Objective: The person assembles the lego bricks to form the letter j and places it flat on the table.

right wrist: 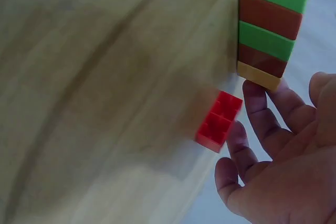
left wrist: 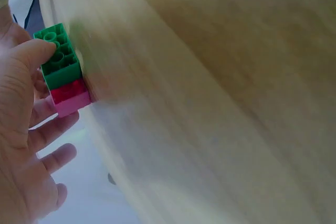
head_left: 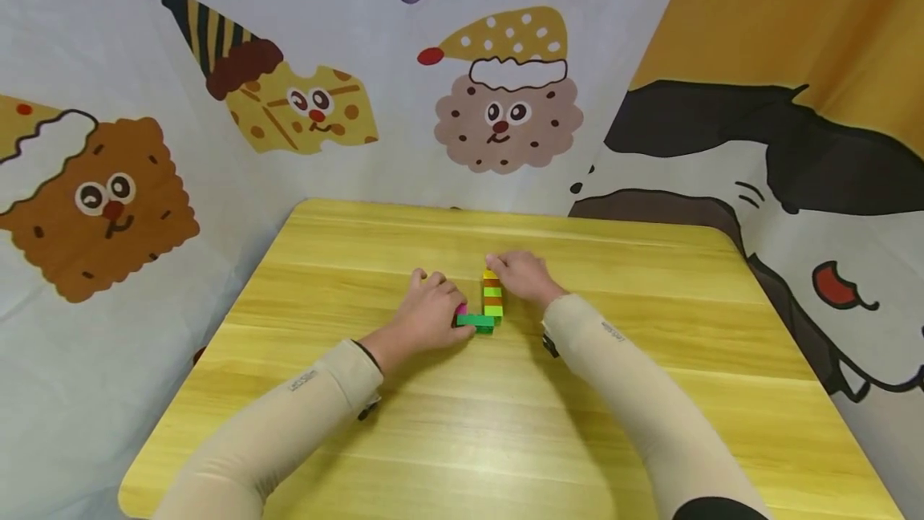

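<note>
My left hand [head_left: 427,318] pinches a green toy building brick [left wrist: 62,69], its thumb on the hollow underside and fingers behind. Against one end of that brick sits a pink-red brick [left wrist: 71,98], near the fingertips. A row of joined bricks [head_left: 492,293], light green, brown and yellow-orange, lies beside the green brick; whether they join is unclear. At the row's far end is my right hand [head_left: 525,275], fingertips touching the yellow-orange end brick [right wrist: 258,75] with fingers loosely bent. Close to its other fingers a red brick [right wrist: 219,121] shows its hollow side; the head view hides it.
The wooden table [head_left: 491,424] has rounded corners and extends around both hands. Behind it hangs a white cloth [head_left: 346,14] printed with cartoon figures, close to the far edge.
</note>
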The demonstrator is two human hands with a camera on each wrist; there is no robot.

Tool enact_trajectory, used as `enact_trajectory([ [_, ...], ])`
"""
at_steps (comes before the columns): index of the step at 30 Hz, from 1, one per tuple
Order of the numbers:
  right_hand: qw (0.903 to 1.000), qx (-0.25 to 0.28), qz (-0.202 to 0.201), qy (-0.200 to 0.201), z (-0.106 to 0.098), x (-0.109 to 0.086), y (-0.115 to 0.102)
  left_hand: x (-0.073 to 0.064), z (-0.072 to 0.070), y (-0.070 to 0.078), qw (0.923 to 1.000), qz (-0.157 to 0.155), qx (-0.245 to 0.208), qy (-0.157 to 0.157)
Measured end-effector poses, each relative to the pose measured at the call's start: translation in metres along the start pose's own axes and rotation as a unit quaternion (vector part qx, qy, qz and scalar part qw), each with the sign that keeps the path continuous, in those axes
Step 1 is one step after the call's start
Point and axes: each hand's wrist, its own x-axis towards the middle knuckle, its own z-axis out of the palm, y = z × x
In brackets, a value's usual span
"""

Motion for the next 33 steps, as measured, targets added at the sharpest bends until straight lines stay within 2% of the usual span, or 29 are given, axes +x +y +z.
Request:
enact_trajectory([
  [4, 1.0, -0.004, 0.006, -0.006, 0.002, -0.001, 0.002, 0.001, 0.002, -0.001, 1.0, 0.003, -0.006, -0.005],
  [7, 0.9998, 0.017, 0.004, -0.013, -0.002, -0.006, 0.006, 0.001, 0.003, -0.001, 0.9998, 0.01, -0.015, -0.004],
  [11, 0.9999, 0.01, 0.001, 0.004, -0.012, -0.014, 0.019, -0.004, 0.0, -0.008, 0.9986, 0.013, -0.05, -0.001],
  [14, 0.9996, -0.023, 0.006, 0.017, -0.019, -0.019, 0.03, -0.011, -0.003, -0.017, 0.9973, -0.003, -0.073, 0.003],
  [18, 0.999, -0.038, 0.02, 0.007, -0.026, -0.022, 0.042, -0.017, -0.003, -0.033, 0.9963, -0.045, -0.074, 0.003],
  [20, 0.999, -0.039, 0.023, 0.003, -0.026, -0.02, 0.044, -0.021, -0.002, -0.041, 0.9953, -0.069, -0.067, -0.005],
  [24, 0.9988, -0.041, 0.024, 0.005, -0.025, -0.011, 0.042, -0.026, 0.002, -0.053, 0.9915, -0.104, -0.065, -0.043],
  [28, 0.9986, -0.048, 0.018, 0.009, -0.024, 0.002, 0.035, -0.03, 0.004, -0.057, 0.9887, -0.113, -0.071, -0.067],
  [33, 0.9995, -0.029, 0.01, 0.001, -0.019, 0.021, 0.023, -0.03, 0.006, -0.055, 0.9882, -0.117, -0.07, -0.071],
])
